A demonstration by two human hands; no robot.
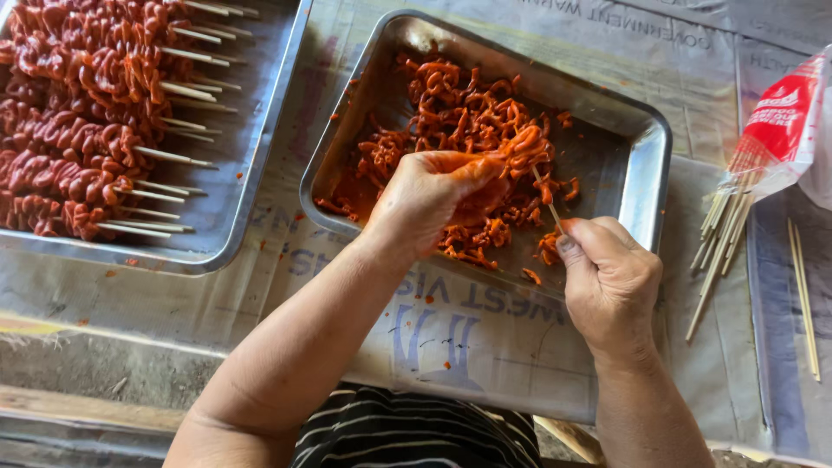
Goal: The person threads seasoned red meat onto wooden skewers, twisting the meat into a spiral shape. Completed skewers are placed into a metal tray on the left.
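My left hand (429, 198) hovers over a metal tray (646, 165) and pinches a curled strip of orange marinated meat (524, 146) at its fingertips. My right hand (607, 277) is closed on a thin bamboo skewer (548, 198) whose tip points up into that strip. The tray holds a heap of loose marinated meat strips (455, 108) in red sauce. Both hands are smeared with sauce.
A second metal tray (251, 156) at the left carries rows of filled meat skewers (78, 113). Bare bamboo skewers (724, 234) spill from a red and clear plastic bag (780, 121) at the right. Newspaper (451, 329) covers the table.
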